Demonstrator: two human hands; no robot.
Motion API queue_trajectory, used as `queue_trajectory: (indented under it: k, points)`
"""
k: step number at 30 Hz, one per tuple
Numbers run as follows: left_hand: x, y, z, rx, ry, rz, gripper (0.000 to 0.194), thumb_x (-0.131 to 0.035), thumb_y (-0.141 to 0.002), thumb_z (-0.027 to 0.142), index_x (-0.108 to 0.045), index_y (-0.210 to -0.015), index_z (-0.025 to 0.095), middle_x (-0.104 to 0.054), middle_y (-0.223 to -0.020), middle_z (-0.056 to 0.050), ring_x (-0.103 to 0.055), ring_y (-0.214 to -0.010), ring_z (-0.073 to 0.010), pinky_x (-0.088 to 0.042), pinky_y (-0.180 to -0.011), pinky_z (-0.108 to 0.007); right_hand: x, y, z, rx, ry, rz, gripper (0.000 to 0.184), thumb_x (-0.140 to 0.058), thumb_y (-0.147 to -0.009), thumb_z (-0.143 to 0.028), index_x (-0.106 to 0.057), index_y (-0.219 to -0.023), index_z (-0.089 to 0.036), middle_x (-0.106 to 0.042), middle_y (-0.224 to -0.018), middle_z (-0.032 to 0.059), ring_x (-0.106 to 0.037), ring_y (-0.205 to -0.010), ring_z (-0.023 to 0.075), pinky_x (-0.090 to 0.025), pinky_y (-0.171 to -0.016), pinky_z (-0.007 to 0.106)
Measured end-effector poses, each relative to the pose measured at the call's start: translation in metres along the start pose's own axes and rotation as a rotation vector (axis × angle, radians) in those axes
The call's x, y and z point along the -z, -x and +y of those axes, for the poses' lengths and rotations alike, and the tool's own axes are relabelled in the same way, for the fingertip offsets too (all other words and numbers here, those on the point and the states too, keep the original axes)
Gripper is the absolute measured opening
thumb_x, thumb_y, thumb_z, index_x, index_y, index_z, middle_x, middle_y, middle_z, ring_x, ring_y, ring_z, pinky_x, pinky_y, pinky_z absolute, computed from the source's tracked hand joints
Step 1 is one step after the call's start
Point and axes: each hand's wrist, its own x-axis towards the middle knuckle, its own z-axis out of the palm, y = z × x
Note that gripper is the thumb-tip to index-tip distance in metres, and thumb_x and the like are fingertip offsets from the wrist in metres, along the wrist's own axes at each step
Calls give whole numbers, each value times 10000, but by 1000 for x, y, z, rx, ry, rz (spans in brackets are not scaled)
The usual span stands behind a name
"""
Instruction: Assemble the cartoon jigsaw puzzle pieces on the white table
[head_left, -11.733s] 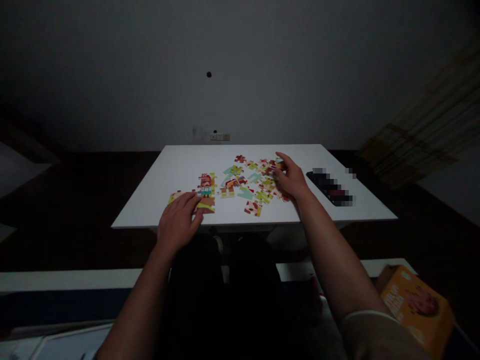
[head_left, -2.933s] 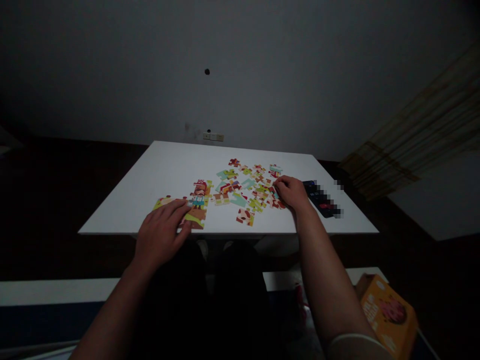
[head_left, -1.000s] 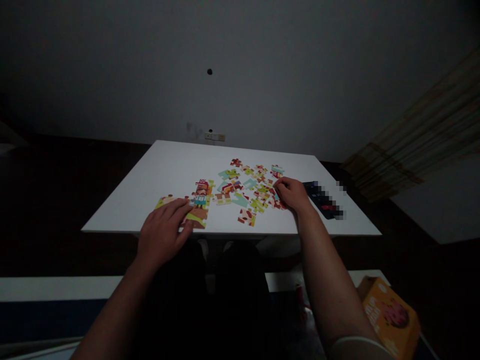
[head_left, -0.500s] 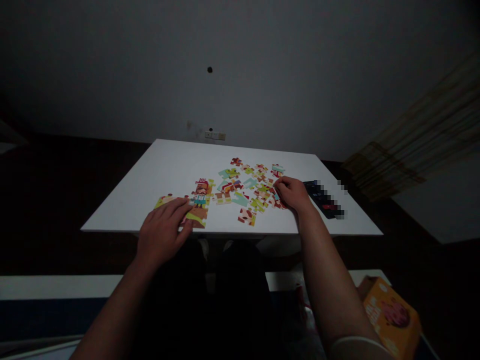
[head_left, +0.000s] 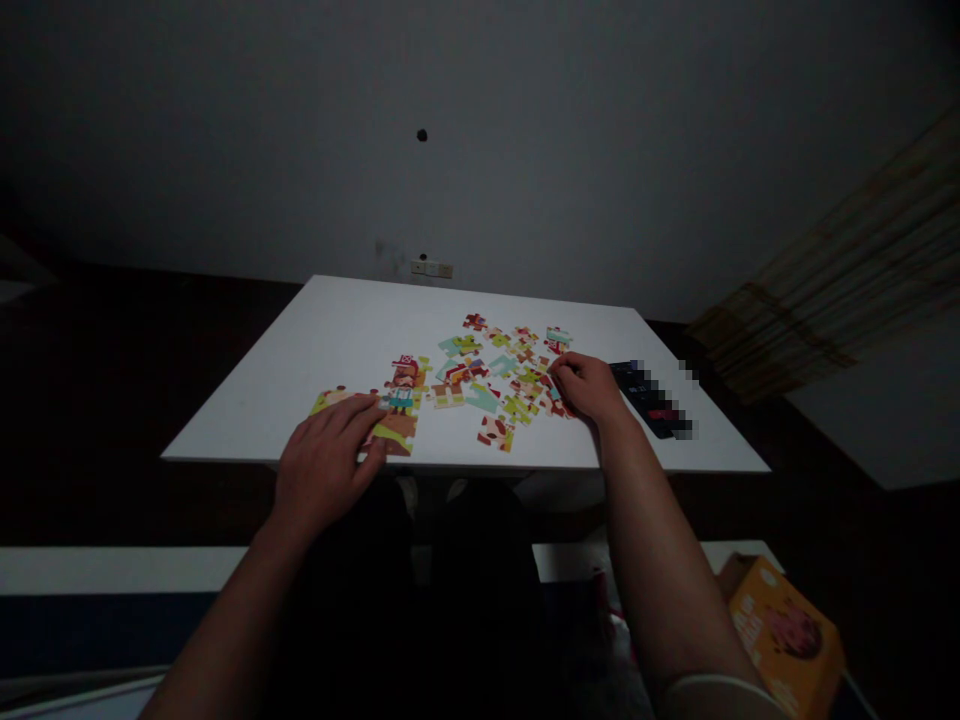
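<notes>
Head view, only one. One white table point(head_left: 337, 335) carries everything in reach. One assembled jigsaw section point(head_left: 397, 405) with a cartoon figure sits near the front edge, and the loose jigsaw pieces point(head_left: 491, 375) lie to its right, roughly twenty, too small to count exactly.

Left hand point(head_left: 324, 465) lies flat on the section's lower part, hiding some of it, fingers apart, not clamped. Right hand point(head_left: 589, 388) rests at the pile's right edge, fingers curled together over the pieces; cannot tell if one is pinched.

Just right of it: one dark flat object point(head_left: 651, 398), pixelated. Below the table: one white ledge point(head_left: 112, 570), one orange box point(head_left: 786, 635). Also one wall switch plate point(head_left: 431, 268), one curtain point(head_left: 795, 335).
</notes>
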Motion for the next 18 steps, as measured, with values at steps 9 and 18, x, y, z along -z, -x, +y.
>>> queue_trajectory:
  k: [9,18]
  points:
    - [-2,1,-1,-8,-17,6,451,-540,-1091,403,-708,-1489,273,-672,-1629,-81,-642,-1462,-377,-519,-1164,-592,-2,-1,4,37,-34,18,271,-574,-932,-329,-837,-926,-263,-840,-926,68,-758,-921,306,-542,-842,390]
    - [-1,1,-1,-23,-16,29,439,-528,-1105,406,-720,-1471,259,-689,-1605,-89,-656,-1440,-377,-532,-1131,-585,-2,-1,4,26,-42,16,284,-567,-931,-335,-838,-949,-249,-828,-886,69,-737,-820,291,-530,-802,387]
